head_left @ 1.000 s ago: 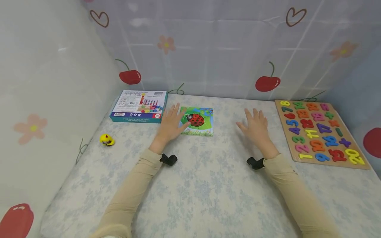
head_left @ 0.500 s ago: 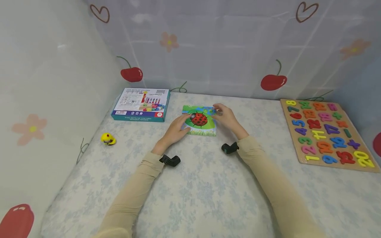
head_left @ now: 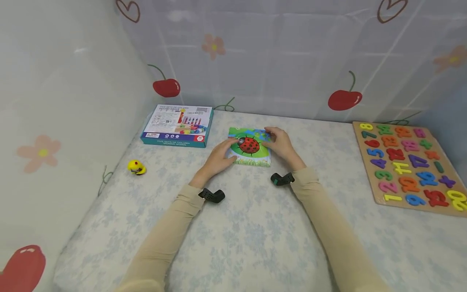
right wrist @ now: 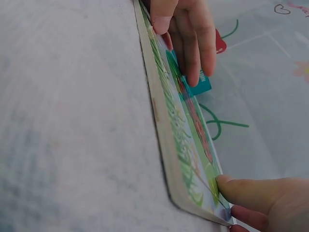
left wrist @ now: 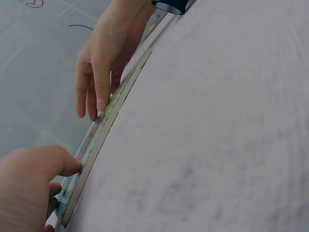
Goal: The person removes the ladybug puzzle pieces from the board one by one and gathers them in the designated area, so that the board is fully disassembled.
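A square ladybug puzzle board (head_left: 251,159), green and blue with a red ladybug, lies flat on the patterned tablecloth. My left hand (head_left: 217,158) holds its left side, thumb toward the near corner and fingers along the edge. At the right side, my right hand (head_left: 283,146) grips the far corner, with its index finger at the back edge. The right wrist view shows the right thumb (right wrist: 231,186) on the board's face, other fingers beyond the edge. In the left wrist view, the left thumb (left wrist: 70,166) presses the board, and its fingers are partly hidden.
A flat teal and white toy box (head_left: 177,126) lies at the back left. In front of it sits a small yellow toy (head_left: 136,167). To the right is a wooden number board (head_left: 412,166) with colourful numerals. A printed curtain (head_left: 273,61) stands behind the table.
The right hand has come left from the open tablecloth to the puzzle board's right side. The left hand has settled at its left edge. The head view has shifted slightly; the board stays in place.
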A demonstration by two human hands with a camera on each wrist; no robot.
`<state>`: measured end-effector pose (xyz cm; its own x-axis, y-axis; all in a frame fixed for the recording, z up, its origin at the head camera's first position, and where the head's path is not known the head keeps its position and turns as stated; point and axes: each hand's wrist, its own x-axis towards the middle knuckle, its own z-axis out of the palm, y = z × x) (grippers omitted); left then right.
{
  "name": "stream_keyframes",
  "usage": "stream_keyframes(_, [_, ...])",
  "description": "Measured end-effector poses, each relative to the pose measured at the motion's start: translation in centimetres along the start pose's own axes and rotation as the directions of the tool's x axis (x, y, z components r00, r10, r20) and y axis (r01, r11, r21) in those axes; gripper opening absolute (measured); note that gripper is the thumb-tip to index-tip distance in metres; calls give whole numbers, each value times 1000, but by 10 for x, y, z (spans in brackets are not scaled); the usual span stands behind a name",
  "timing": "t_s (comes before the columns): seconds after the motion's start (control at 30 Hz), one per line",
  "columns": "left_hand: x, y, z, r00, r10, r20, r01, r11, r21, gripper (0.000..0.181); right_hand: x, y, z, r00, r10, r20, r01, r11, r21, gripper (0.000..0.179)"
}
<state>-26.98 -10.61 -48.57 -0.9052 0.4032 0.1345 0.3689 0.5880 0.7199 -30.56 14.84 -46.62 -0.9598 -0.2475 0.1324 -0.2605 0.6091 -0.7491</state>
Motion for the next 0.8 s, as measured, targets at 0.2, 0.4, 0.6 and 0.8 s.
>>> stream_keyframes(0.2, [1,3,0,999,-35,-35,38,997,74,65,-3,2,0,1000,-5,-9,4,1000,-19,60])
stream_keyframes(0.4, [-1,5,-3,999,-35,-37,39,994,98,64,-2,-1,1,1000,-11,-7,11,1000,-3,59])
stream_keyframes(0.6, [-3,5,-4,999,-19,-25,22,992,121,62,-1,-1,2,1000,-7,-1,7,1000,-18,60])
stream_keyframes(0.8, [-2,5,-3,999,-25,-24,27,993,115,62,-2,-3,0,1000,-10,6,11,999,-37,61])
